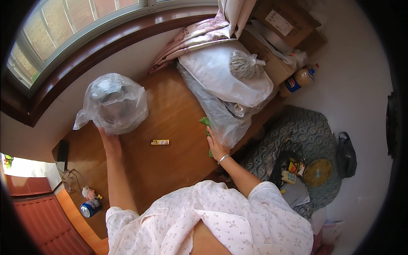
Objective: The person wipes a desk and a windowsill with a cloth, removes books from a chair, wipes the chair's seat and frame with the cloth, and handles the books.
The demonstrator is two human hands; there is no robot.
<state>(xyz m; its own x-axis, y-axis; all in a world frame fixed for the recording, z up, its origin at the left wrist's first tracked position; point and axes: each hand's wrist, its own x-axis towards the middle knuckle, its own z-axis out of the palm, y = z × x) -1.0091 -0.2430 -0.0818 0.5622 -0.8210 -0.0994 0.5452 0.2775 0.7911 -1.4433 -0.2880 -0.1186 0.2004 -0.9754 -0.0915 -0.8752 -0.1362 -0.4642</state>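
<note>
My left hand [110,146] is at the near side of a translucent plastic bag [122,108] with a rounded thing inside. The thumb shows against the bag, while the other fingers are hidden by it. My right hand [218,147] lies over a green cloth [205,121] on the brown wooden table [178,165], beside a loose, clear plastic sheet or bag [220,122]. Parts of the cloth stick out past the fingers and below the palm. Between both hands lies a yellow lighter-like item [160,142] with a printed wrap.
A white sack [216,73] bears a knotted bag of dried material [241,65]. Behind stand cardboard boxes [283,24] and a Pepsi bottle [299,79]. Eyeglasses [70,180] and a blue can [91,207] sit at left. A patterned cloth surface [306,127] holds cables at right.
</note>
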